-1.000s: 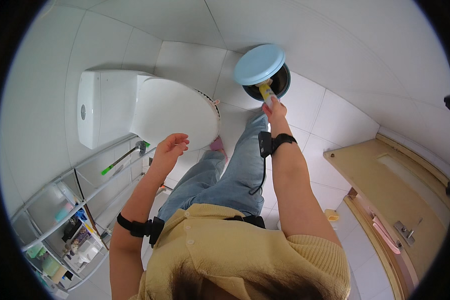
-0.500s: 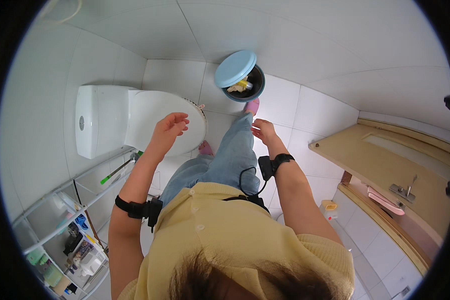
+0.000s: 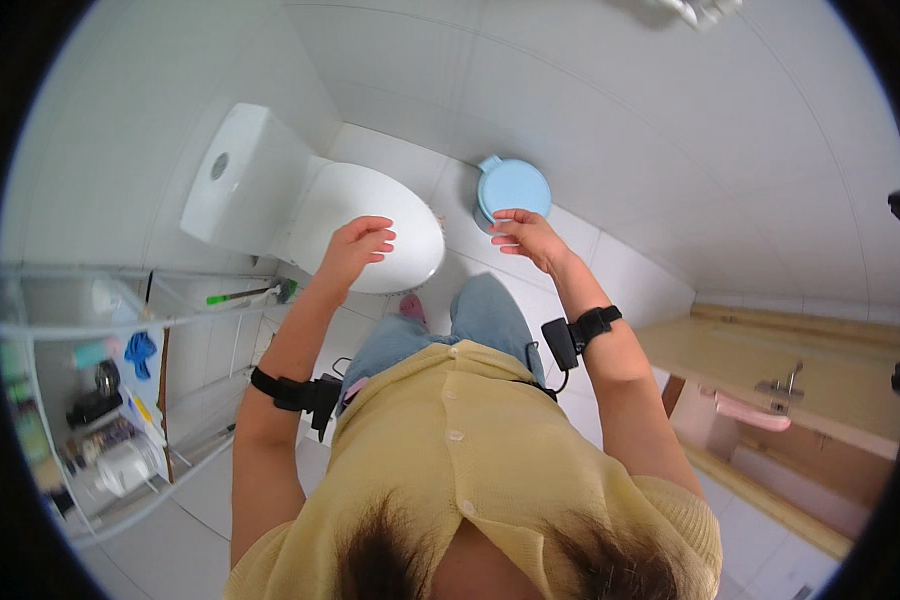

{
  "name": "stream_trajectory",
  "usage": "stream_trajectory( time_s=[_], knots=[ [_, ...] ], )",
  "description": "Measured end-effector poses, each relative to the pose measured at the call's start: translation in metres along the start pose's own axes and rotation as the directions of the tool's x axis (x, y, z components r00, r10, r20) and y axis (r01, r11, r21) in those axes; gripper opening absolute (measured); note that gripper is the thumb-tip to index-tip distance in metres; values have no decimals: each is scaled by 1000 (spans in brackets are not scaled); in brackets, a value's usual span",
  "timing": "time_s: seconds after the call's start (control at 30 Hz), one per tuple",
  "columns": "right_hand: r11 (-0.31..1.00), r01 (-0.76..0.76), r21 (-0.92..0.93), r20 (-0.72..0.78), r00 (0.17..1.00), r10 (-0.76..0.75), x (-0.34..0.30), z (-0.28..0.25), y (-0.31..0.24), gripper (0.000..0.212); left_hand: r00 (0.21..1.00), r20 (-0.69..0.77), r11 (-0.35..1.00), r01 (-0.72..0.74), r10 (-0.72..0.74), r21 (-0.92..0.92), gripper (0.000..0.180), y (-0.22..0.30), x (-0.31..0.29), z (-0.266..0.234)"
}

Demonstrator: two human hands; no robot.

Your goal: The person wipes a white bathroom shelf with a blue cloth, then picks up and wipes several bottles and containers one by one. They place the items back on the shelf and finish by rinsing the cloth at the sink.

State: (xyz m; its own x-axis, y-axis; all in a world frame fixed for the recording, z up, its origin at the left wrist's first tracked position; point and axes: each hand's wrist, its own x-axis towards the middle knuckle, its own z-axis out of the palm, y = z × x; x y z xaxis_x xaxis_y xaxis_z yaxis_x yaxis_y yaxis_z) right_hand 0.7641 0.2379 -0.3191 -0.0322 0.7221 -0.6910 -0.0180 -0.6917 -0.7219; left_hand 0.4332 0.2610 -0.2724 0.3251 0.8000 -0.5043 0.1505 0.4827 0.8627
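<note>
My left hand (image 3: 358,250) hovers over the white closed toilet lid (image 3: 370,195), its fingers loosely bent and apart with nothing in them. Ahead and to the right, my right hand (image 3: 527,238) is held out in front of the light blue pedal bin (image 3: 513,186), fingers apart and empty. From this angle its fingertips overlap the near edge of the bin; whether they touch it I cannot tell. The bin's round lid is down, so its contents are hidden. Black straps with small boxes sit on both my forearms.
At the left stands a white wire rack (image 3: 100,325) holding bottles and small items. A green-handled brush (image 3: 255,294) leans beside it. The toilet tank (image 3: 232,170) is against the left wall. On the right is a beige cabinet (image 3: 740,370) with a pink item (image 3: 750,412) hanging there.
The bin's lid has dropped from tilted open to closed, covering the rubbish. My foot has drawn back from the bin, and the view has turned. Both hands stay empty.
</note>
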Motion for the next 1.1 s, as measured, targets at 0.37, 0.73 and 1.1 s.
stream_trajectory(
  time_s=[0.37,0.73,1.1],
  knots=[
    [930,274,-245,571,816,-90,-45,134,-57,37,914,-406,996,-46,9,-82,28,-18,-158,4],
    [801,416,-431,785,610,106,-106,275,-43,34,733,-681,967,-175,1,-186,30,-63,-314,-31],
    [211,946,-246,847,316,-427,-104,528,-21,32,696,-717,921,-302,36,-246,30,-134,-390,-182]
  ],
)
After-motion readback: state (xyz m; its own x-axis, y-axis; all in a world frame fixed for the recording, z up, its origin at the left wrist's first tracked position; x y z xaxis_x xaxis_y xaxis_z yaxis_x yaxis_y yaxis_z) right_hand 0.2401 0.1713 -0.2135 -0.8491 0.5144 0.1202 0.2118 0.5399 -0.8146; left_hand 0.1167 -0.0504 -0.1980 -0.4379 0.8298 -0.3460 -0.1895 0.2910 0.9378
